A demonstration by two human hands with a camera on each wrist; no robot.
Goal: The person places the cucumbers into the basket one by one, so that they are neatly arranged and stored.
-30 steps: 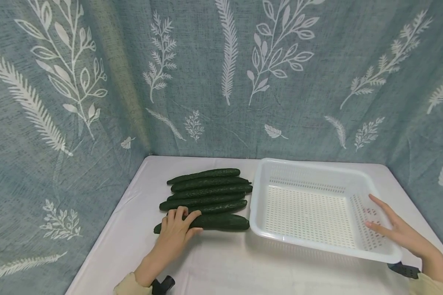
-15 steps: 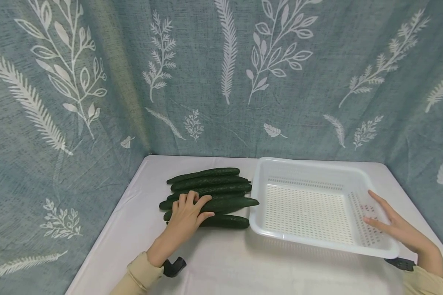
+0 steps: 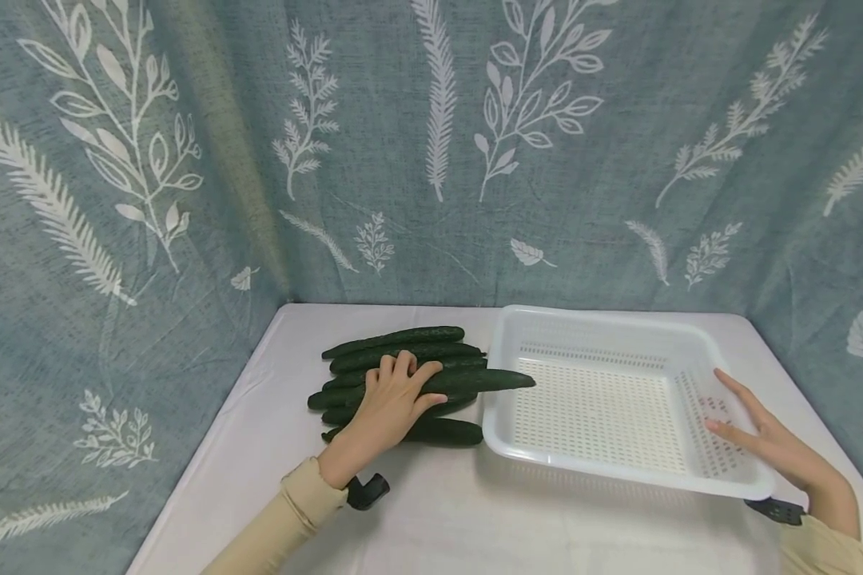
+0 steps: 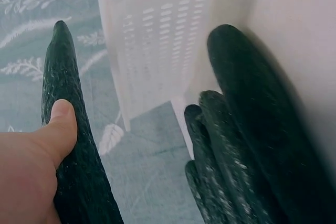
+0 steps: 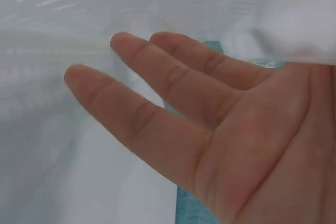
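My left hand (image 3: 395,399) grips a dark green cucumber (image 3: 499,381) from above. In the left wrist view the thumb lies along this cucumber (image 4: 60,72). Its free end reaches over the left rim of a white perforated plastic basket (image 3: 597,411). Below and around the hand, several more cucumbers (image 3: 395,335) lie side by side on the table, some partly hidden by it. My right hand (image 3: 787,447) holds the basket's right wall, thumb and index finger over the inner side. The other fingers (image 5: 136,119) stretch straight along the outside, under the rim.
A white cloth covers the table (image 3: 546,519). Blue-green curtains (image 3: 403,160) with white leaf prints hang close behind it and at both sides. The basket's left rim stands right beside the cucumbers' ends.
My left hand has picked up the nearest cucumber and carried it right and away from me, over the others to the basket's left rim. The right hand stays at the basket.
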